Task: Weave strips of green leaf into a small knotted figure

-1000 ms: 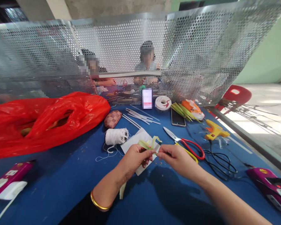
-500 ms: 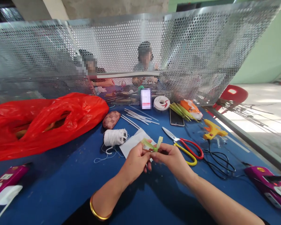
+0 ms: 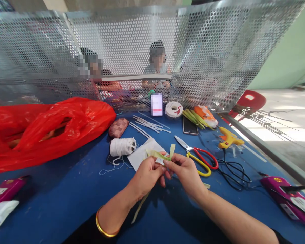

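Note:
Over the middle of the blue table, both hands meet at a pale green flat strip (image 3: 163,156); whether it is leaf or ribbon I cannot tell. My left hand (image 3: 145,173) is closed on the strip, thumb against fingers. Opposite it, my right hand (image 3: 186,170) pinches the strip near a short end that stands upright. A long tail of similar strip (image 3: 140,207) hangs below the left wrist. Behind the left fingers lies a white paper sheet (image 3: 138,157). Red-and-yellow-handled scissors (image 3: 205,158) rest just beyond the right hand.
A white thread spool (image 3: 122,147), checked pouch (image 3: 118,127) and red plastic bag (image 3: 91,115) lie left. White sticks (image 3: 148,124), a phone (image 3: 190,126), green strips (image 3: 197,119) and a yellow glue gun (image 3: 230,138) with its cord lie beyond. A perforated metal screen (image 3: 129,44) stands behind.
The strip's long tail now shows below my left wrist, and another pale end beside my right wrist. Both hands still pinch the strip. The view has shifted slightly.

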{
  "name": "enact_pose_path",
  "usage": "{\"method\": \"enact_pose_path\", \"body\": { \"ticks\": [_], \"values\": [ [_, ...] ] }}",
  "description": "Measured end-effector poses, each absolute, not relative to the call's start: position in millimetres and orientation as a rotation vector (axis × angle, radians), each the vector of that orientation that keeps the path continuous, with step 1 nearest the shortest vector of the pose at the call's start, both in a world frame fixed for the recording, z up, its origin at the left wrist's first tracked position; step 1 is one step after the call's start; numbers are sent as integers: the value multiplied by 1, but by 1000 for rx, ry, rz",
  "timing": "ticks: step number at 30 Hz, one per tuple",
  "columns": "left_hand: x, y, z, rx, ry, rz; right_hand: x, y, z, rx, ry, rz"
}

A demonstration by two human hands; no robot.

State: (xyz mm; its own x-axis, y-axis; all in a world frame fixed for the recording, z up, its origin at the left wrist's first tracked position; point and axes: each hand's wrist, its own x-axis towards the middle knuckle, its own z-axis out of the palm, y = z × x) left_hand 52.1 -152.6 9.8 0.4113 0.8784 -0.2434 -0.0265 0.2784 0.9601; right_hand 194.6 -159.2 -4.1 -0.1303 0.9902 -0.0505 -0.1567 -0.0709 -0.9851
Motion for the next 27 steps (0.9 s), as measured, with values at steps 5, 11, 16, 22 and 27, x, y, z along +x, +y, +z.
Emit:
{"method": "enact_pose_path", "body": {
  "ticks": [5,11,16,22,27],
  "values": [
    [49,-151,12,1070,928,809,207,-151,7,-980,-1255,1551],
    [52,-151,11,1125,1065,835,207,-152,3,-1037,-1265,1477],
    [53,-155,6,1274,1182,815,201,-152,-5,-1141,-1139,1356],
    [54,-157,5,1289,1120,784,199,-153,-3,-1123,-1042,1350],
    [56,-156,7,1227,1082,759,197,-155,-4,-1118,-1023,1341]
  ]
}}
